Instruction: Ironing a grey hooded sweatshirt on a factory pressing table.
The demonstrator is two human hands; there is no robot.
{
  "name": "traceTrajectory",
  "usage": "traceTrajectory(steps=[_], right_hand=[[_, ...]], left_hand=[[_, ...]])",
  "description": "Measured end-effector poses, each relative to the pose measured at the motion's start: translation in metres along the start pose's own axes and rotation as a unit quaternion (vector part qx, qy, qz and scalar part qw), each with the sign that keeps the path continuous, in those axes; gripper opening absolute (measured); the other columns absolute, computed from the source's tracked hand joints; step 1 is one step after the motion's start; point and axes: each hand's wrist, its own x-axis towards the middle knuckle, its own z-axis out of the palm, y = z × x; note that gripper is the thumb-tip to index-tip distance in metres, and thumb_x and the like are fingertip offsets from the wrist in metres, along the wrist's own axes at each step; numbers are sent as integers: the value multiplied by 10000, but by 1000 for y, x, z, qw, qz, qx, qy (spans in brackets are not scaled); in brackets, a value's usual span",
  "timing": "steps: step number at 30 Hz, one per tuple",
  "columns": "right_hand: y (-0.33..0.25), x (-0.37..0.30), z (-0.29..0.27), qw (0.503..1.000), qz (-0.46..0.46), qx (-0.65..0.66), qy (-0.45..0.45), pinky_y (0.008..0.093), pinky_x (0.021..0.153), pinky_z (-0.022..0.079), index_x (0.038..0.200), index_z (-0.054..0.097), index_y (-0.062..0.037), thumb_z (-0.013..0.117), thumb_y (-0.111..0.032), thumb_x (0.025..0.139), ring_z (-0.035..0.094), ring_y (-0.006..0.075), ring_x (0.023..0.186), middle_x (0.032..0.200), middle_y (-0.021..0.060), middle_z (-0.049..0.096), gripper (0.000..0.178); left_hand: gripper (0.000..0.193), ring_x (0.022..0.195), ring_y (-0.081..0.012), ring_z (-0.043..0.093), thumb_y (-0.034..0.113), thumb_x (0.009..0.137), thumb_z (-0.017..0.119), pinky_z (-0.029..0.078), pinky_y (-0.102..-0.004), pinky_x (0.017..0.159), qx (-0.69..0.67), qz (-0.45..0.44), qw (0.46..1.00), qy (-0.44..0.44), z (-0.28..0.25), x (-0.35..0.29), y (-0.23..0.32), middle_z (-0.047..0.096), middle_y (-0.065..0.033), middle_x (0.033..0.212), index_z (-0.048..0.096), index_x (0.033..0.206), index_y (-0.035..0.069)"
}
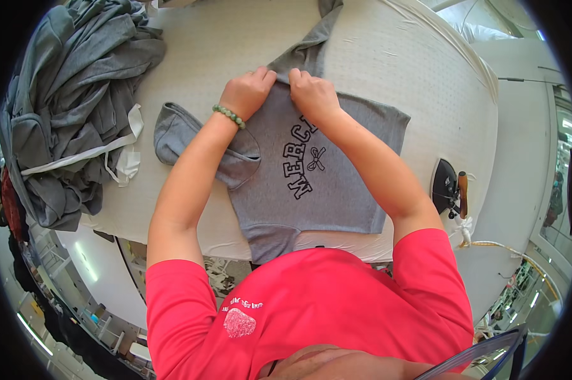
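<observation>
A grey hooded sweatshirt (pixel 355 164) with dark outlined lettering and a small bow print lies on the pale padded table. Its hood (pixel 178 136) points to the left, and its hem is toward the right. My left hand (pixel 248 92), below a green bead bracelet (pixel 229 116), pinches the garment's far edge near the base of the far sleeve. Close beside it, my right hand (pixel 312 94) pinches the same edge. Beyond both hands the far sleeve (pixel 311 44) stretches away across the table. The near sleeve (pixel 272 239) hangs toward my body.
A big heap of grey garments (pixel 83 95) covers the table's left side, with a white strip (pixel 83 158) lying over it. An iron (pixel 445 187) with a wooden handle stands near the right edge, its hose (pixel 514 252) trailing off to the right. The cloth-covered table (pixel 412 63) has a rounded right edge.
</observation>
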Motion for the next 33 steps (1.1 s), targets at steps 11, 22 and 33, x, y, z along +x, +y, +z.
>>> traceTrajectory(steps=[11, 22, 33], right_hand=[[-1, 31, 22, 930, -254, 112, 241, 423, 908, 557, 1165, 710, -64, 601, -154, 945, 701, 305, 1052, 1043, 96, 742, 261], [-22, 95, -41, 965, -256, 0, -51, 457, 857, 555, 1019, 753, -126, 623, -121, 893, 696, 347, 1011, 1028, 126, 741, 182], [-37, 108, -49, 942, -307, -60, -120, 481, 775, 530, 932, 687, -78, 686, -112, 803, 686, 373, 913, 904, 147, 725, 134]], left_hand=[[261, 899, -334, 723, 315, 924, 716, 561, -414, 783, -326, -369, 870, -25, -32, -84, 3, 761, -132, 947, 762, 996, 69], [259, 928, -334, 722, 298, 879, 728, 560, -424, 832, -347, -378, 853, -96, -44, -88, -3, 761, -155, 958, 780, 951, 56], [162, 883, -368, 693, 189, 863, 682, 543, -486, 771, -289, -344, 894, -5, -23, -96, 8, 717, -150, 910, 649, 958, 61]])
